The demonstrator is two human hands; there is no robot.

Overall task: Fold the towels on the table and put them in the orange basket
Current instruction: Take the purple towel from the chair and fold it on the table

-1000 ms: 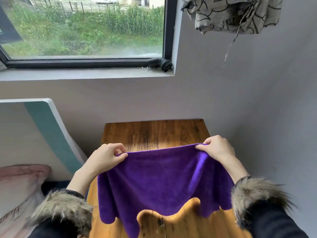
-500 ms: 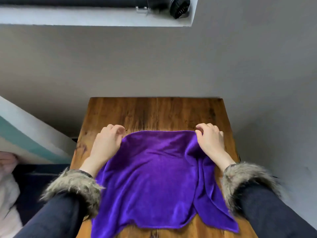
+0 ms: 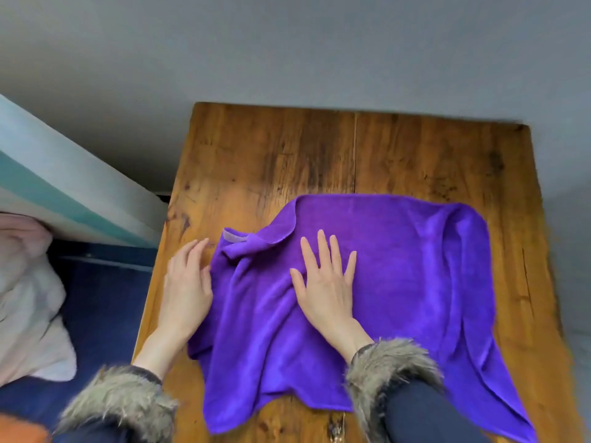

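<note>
A purple towel (image 3: 399,266) lies spread and wrinkled on the wooden table (image 3: 287,155), its upper left corner folded over and its near right corner hanging past the table's front. My right hand (image 3: 326,279) rests flat on the towel's middle, fingers spread, holding nothing. My left hand (image 3: 187,282) lies open at the towel's left edge, partly on bare wood. A sliver of orange, perhaps the orange basket (image 3: 22,431), shows at the bottom left corner; I cannot tell for sure.
A grey wall stands right behind the table. A white and teal board (image 3: 64,193) leans at the left. Pale pink-white bedding (image 3: 28,302) lies on a dark blue surface (image 3: 105,308) left of the table.
Both hands have let go of the towel's far corners. The right hand moved to the towel's middle and the left to its left edge. The view tilted further down.
</note>
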